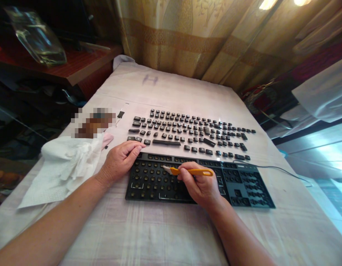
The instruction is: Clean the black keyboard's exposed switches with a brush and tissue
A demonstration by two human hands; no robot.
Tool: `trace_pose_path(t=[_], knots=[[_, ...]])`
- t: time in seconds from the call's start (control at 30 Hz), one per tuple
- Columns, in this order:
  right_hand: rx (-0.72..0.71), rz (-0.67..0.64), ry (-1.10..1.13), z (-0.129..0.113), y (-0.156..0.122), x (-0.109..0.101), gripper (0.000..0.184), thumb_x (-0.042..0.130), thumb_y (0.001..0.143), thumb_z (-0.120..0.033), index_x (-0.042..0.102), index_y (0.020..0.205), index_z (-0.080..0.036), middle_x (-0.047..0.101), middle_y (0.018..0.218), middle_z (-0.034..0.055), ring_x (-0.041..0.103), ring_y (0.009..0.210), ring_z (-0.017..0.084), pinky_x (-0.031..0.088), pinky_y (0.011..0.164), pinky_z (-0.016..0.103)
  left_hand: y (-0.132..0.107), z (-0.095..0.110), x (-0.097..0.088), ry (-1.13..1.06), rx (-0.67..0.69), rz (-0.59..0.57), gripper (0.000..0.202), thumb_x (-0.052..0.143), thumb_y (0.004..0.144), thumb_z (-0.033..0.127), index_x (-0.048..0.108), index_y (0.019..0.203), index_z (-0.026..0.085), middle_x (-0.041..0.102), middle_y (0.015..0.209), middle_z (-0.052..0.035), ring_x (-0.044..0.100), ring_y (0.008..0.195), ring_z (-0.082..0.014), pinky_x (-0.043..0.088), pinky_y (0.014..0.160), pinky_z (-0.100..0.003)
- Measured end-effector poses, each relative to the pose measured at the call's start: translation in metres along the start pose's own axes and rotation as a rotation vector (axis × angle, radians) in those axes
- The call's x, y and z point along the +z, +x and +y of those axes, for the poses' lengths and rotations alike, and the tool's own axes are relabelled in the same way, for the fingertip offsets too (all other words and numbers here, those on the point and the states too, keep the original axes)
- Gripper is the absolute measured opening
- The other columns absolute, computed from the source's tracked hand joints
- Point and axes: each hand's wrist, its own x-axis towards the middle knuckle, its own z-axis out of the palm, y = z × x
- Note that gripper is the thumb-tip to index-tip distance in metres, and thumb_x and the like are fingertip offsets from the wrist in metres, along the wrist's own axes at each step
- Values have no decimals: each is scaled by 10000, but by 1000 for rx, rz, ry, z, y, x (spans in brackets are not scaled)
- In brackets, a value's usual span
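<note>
A black keyboard (184, 195) with its keycaps off lies flat on the cloth, its bare switches showing. My right hand (201, 184) pinches a small brush (197, 172) with an orange handle. The pale bristles point left and meet the switches in the upper left part of the keyboard. My left hand (122, 159) is closed at the keyboard's upper left corner, thumb along the edge, with the other fingers partly hidden. Beyond the keyboard, loose black keycaps (165, 125) stand in rows, including a long space bar keycap (166, 142).
Crumpled white paper towel (68, 170) lies left of my left arm, beside a blurred-out patch. A cable (281, 170) runs right from the keyboard. A glass jar (39, 40) stands on a reddish wooden desk (85, 66). Curtains (182, 37) hang behind the cloth-covered surface.
</note>
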Motion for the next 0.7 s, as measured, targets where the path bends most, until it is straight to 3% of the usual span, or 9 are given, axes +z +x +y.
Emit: trace_pose_path(t=[0.2, 0.7], knots=[[12, 52, 17, -1, 0, -1, 135, 520, 951, -144, 632, 906, -205, 713, 649, -7, 709, 553, 138, 542, 543, 213, 0, 0, 0, -4, 7, 3, 388, 477, 935, 487, 754, 1001, 224, 776, 1065, -50, 710, 1031, -222, 552, 965, -346], [-55, -40, 1, -7, 1, -9, 171, 495, 934, -129, 596, 810, -190, 639, 560, -14, 618, 450, 114, 476, 473, 199, -1, 0, 0, -25, 11, 2, 359, 494, 937, 453, 754, 1000, 214, 777, 1052, -42, 712, 1011, -205, 540, 963, -318]])
